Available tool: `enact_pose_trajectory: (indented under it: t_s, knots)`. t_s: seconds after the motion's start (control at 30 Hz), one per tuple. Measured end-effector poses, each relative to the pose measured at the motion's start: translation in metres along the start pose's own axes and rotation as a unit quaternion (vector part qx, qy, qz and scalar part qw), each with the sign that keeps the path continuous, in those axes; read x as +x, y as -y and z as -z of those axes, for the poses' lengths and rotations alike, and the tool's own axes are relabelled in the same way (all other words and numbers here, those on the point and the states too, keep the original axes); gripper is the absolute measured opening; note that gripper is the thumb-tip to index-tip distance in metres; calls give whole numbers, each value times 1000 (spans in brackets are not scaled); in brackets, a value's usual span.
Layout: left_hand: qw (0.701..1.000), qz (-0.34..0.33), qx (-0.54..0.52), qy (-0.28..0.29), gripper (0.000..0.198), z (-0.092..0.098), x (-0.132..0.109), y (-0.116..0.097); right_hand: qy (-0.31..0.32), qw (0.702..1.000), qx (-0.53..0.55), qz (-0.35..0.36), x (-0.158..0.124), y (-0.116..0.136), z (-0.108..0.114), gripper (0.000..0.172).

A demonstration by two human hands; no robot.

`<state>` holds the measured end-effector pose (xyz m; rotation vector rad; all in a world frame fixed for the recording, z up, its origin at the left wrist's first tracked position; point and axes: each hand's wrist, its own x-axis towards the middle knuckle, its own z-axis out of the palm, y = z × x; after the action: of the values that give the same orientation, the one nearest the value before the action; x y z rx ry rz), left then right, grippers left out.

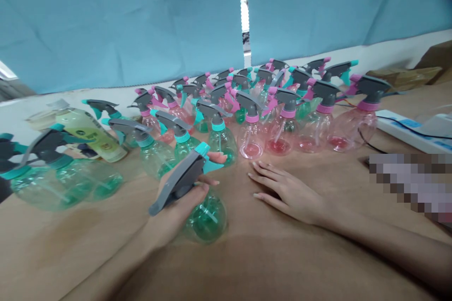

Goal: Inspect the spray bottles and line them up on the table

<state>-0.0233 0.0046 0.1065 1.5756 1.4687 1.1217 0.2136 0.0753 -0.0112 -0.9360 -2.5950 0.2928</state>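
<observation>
My left hand (183, 197) is wrapped round a green spray bottle (206, 218) just under its grey and teal trigger head (181, 178), and the bottle stands on the brown table (282, 254). My right hand (286, 190) lies flat on the table to the right of it, fingers stretched out and apart, holding nothing. Its fingertips point toward the pink spray bottles (282, 127) a short way beyond. Green spray bottles (183, 143) stand just behind my left hand.
Several more pink and green spray bottles crowd the table's far middle and left. A yellowish bottle (92, 134) lies at the left. A white power strip (406, 129) with a black cable sits at the right. Blue curtains (141, 19) hang behind.
</observation>
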Motion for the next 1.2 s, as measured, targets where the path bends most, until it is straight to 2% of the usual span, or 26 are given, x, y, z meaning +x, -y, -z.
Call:
enact_pose_trajectory:
  t_s: [0.4, 0.83, 0.97, 1.1, 1.2]
  knots:
    - [1000, -3, 18, 18, 26, 2, -3, 0, -13, 1000, 16, 0, 0, 0, -1, 54]
    - [997, 33, -56, 33, 30, 3, -2, 3, 11, 1000, -20, 3, 1, 2, 2, 56]
    - [997, 18, -58, 39, 25, 3, -1, 4, 2, 1000, -8, 6, 0, 1, 1, 56]
    - [998, -22, -47, 17, 18, 2, 0, 7, -5, 1000, 3, 2, 0, 0, -1, 55]
    - [999, -23, -35, -11, 14, 2, -1, 9, 0, 1000, -4, 4, 0, 0, -1, 56]
